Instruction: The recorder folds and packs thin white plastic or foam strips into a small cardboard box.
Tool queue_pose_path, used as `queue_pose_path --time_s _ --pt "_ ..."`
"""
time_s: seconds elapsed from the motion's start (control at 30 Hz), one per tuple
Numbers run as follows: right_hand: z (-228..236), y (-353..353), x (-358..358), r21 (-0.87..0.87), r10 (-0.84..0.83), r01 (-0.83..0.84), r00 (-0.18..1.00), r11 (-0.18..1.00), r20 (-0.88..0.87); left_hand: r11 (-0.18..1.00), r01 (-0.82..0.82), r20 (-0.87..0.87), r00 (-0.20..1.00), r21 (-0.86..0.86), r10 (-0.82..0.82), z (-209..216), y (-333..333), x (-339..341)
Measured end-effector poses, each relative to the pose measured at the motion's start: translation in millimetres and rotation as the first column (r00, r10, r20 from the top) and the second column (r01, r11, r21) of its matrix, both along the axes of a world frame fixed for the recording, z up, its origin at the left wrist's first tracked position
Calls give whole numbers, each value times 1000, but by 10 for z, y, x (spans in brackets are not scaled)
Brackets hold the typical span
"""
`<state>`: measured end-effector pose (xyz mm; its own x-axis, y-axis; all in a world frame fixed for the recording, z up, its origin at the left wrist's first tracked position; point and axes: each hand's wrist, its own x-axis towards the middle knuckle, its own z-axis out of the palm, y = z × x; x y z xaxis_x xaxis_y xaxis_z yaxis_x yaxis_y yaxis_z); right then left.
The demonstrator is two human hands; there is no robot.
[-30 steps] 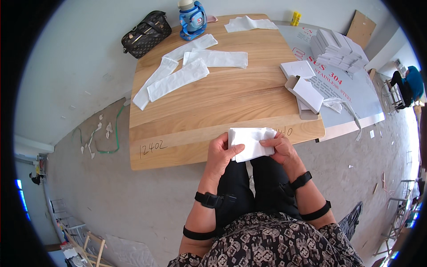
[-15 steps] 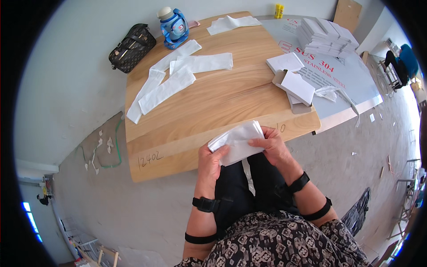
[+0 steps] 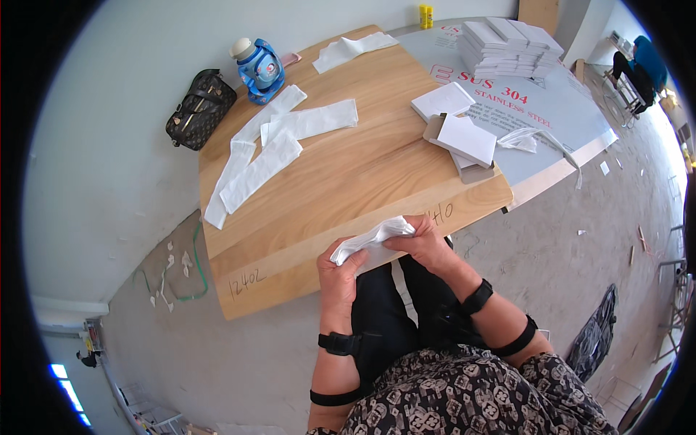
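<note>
Between my two hands is a stack of thin white folded sheets (image 3: pixel 373 241), held at the near edge of the wooden table (image 3: pixel 348 170). My left hand (image 3: pixel 339 268) grips its left end, thumb on the near face. On the right end, my right hand (image 3: pixel 422 243) pinches it the same way. The stack is tilted, its layered upper edge bent into a wave. Whether it is paper or thin cloth I cannot tell. Similar white strips (image 3: pixel 261 170) lie overlapping on the table's left side, and another strip (image 3: pixel 355 49) lies at the far edge.
White flat boxes (image 3: pixel 464 138) lie at the table's right, one with an open flap. A pile of white boxes (image 3: pixel 507 47) stands on a grey printed sheet (image 3: pixel 558 101). A blue bottle (image 3: pixel 259 71) and a dark handbag (image 3: pixel 201 109) stand at the far left. A person (image 3: pixel 641 72) sits far right.
The stack has tipped so its layered top edge shows more and its broad face less. Both hands now sit slightly lower and to the left. My view has shifted a little.
</note>
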<state>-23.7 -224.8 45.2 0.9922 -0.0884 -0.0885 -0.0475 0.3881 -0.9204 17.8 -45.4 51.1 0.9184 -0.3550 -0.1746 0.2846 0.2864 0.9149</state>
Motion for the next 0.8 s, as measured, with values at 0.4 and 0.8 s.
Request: queue_pose_path --time_s 0.4,0.8 --pt "-410 -29 139 -394 -90 142 985 908 147 928 -14 142 989 373 -42 -286 -61 213" --pt "-309 -350 105 -136 24 -39 994 990 -111 974 59 -50 998 219 -50 -251 -9 156"
